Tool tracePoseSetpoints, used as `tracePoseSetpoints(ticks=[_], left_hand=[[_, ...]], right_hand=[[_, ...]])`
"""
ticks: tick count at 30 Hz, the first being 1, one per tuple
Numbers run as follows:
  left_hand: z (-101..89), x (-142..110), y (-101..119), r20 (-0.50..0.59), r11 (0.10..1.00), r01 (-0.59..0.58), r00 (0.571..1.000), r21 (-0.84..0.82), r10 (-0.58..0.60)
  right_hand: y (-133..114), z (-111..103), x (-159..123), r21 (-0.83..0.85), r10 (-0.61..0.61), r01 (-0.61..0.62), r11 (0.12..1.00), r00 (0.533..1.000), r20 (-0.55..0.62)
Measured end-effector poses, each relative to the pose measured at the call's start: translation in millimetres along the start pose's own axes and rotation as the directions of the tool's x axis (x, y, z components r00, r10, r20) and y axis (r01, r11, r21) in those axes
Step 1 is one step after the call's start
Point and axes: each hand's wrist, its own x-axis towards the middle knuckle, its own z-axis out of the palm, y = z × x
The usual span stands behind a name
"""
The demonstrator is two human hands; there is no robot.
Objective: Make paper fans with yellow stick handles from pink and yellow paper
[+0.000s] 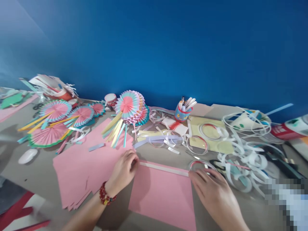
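A sheet of pink paper [163,197] lies flat in front of me, with a narrow white tape strip [166,168] running along its far edge. My left hand [124,168], a red bead bracelet on its wrist, is closed with curled fingers at the strip's left end. At the right end, my right hand [210,187] has its thumb and fingers together on the strip and the paper corner. Exactly what each set of fingertips pinches is partly hidden. Just beyond the right hand lies a clear tape roll [201,164], partly covered by it.
To the left lies a stack of pink sheets [79,166], with pleated paper fans [81,116] behind. More fans [130,106] stand by the blue wall. A pen cup [183,113], tape rolls [197,145] and curled white strips [255,160] crowd the right. A white mouse [28,156] sits far left.
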Motion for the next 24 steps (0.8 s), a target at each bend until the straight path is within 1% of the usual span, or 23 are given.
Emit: tracePoseSetpoints(ticks=[4,8,12,17,20,24], left_hand=[[0.3,0.3,0.8,0.003,1.000,0.009,1.000,0.011,-0.009],[-1.6,3.0,2.2,0.012,0.999,0.021,1.000,0.027,-0.021],[-2.3,4.7,2.2,0.016,0.999,0.022,1.000,0.042,-0.023],[-1.4,5.2,3.2,0.013,0.998,0.021,1.000,0.062,-0.022],[-0.4,5.5,4.2,0.009,0.997,0.021,1.000,0.073,-0.022],[0.4,5.8,4.5,0.006,0.996,0.029,1.000,0.086,-0.030]], right_hand=[[1.7,1.1,0.7,-0.015,-0.037,0.037,0.999,0.999,0.009],[2.1,1.4,1.5,-0.021,-0.042,0.043,0.999,0.998,0.046],[0.6,2.1,1.4,-0.019,-0.025,0.026,0.999,0.997,0.071],[-2.1,2.8,0.6,0.013,0.044,-0.045,0.999,0.996,0.082],[-1.9,2.4,0.9,0.014,0.048,-0.049,0.999,0.993,0.104],[-1.4,1.0,1.9,0.009,0.048,-0.049,0.999,0.994,0.103]])
